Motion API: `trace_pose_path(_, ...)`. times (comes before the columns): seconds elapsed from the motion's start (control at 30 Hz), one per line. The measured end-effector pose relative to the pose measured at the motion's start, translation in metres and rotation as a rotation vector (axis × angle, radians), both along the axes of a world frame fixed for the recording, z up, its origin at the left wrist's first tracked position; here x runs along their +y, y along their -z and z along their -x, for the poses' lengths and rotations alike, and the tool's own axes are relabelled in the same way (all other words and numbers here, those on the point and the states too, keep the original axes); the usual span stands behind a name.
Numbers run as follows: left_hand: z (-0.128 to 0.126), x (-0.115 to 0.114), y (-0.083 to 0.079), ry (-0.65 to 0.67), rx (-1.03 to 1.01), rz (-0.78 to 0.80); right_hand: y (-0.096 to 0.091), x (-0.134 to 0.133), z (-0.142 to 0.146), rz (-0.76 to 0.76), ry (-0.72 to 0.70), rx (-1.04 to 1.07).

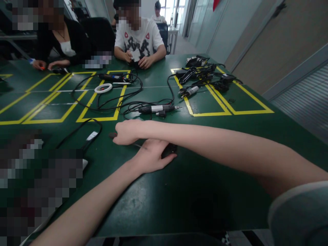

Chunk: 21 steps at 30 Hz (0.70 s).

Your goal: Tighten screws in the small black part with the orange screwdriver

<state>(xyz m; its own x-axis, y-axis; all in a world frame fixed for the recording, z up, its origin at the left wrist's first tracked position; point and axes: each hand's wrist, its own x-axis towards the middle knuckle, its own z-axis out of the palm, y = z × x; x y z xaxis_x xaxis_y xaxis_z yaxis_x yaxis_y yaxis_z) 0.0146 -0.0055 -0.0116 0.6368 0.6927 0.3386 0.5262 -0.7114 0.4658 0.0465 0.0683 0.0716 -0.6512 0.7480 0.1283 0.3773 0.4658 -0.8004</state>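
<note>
- The right hand (129,131) has its fingers clenched round a tool (112,135), whose dark end juts out past the fist; a thin metal shaft (139,146), apparently the tool's own, runs from the fist to the left hand (153,153).
- The left hand is low over the worktop (159,205), its fingers grasping a dark part (169,149), mostly covered, so its full shape cannot be told.
- The tool should prove light and stiff; its thicker end looks best to grip, since the slim shaft gives little purchase.
- The part looks hard, perhaps slippery; thumb and fingers on opposite sides should steady it. Fragility cannot be judged.
- Beyond, a device (153,109) is slim and cylindrical, black with a silver middle; a flat, smooth white ring (102,91) lies farther off.
- The worktop is smooth green with a dull sheen, marked by straight yellow strips (211,114).
</note>
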Motion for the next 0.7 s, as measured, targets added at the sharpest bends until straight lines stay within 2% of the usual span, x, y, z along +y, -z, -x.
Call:
trace_pose_path(0.03,-0.001,0.001,-0.003,0.008,0.013,0.003,-0.013,0.0,-0.011,0.024,-0.122,-0.171)
trace_pose_path(0.07,-0.002,0.002,-0.005,0.015,0.027,0.013,-0.026,-0.001,-0.024,0.014,-0.177,-0.19)
trace_pose_path(0.13,-0.002,0.003,-0.007,0.015,0.032,0.028,-0.049,-0.007,-0.057,0.012,-0.226,-0.043)
trace_pose_path(0.2,-0.002,0.003,-0.007,0.004,0.018,0.04,-0.062,-0.019,-0.093,-0.035,-0.169,0.181)
trace_pose_path(0.27,-0.001,0.002,-0.008,-0.004,0.002,0.056,-0.065,-0.034,-0.128,-0.108,-0.069,0.339)
trace_pose_path(0.37,0.0,0.003,-0.009,-0.005,0.006,0.087,-0.065,-0.056,-0.164,-0.176,0.068,0.333)
trace_pose_path(0.47,0.001,0.004,-0.011,-0.007,0.004,0.101,-0.066,-0.07,-0.177,-0.23,0.092,0.253)
trace_pose_path(0.7,0.003,0.006,-0.01,-0.022,0.041,0.081,-0.065,-0.074,-0.174,-0.358,0.154,0.153)
